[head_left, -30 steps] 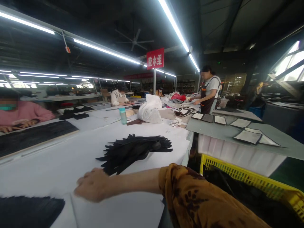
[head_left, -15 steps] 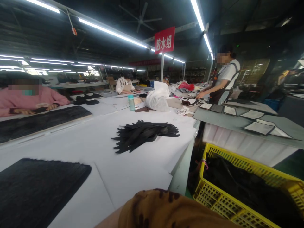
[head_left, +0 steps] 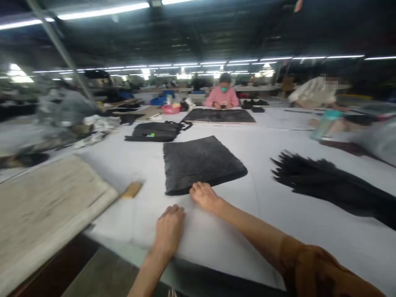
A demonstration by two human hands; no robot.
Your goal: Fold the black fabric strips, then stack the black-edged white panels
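A stack of dark, fabric-like sheets (head_left: 201,161) lies on the white tabletop in front of me, its side edges ragged. At its near edge is my right hand (head_left: 204,194), fingers bent and closed against the black material. My left hand (head_left: 170,227) is lower and to the left, over the white surface just short of the stack. Its fingers are curled in, and whatever they may hold is hidden. A fanned bundle of black strips (head_left: 328,181) lies on the right.
A worn beige board (head_left: 52,206) fills the left side, with a small yellowish block (head_left: 132,189) beside it. Behind the stack are a black bag-like piece (head_left: 154,131) and a long dark panel (head_left: 219,115), where a co-worker in pink (head_left: 222,97) sits. A teal-capped bottle (head_left: 326,123) stands right.
My view has swung left, bringing the dark stack to the middle and the black strips to the right. Both my hands have come into sight; the yellow crate has left the view.
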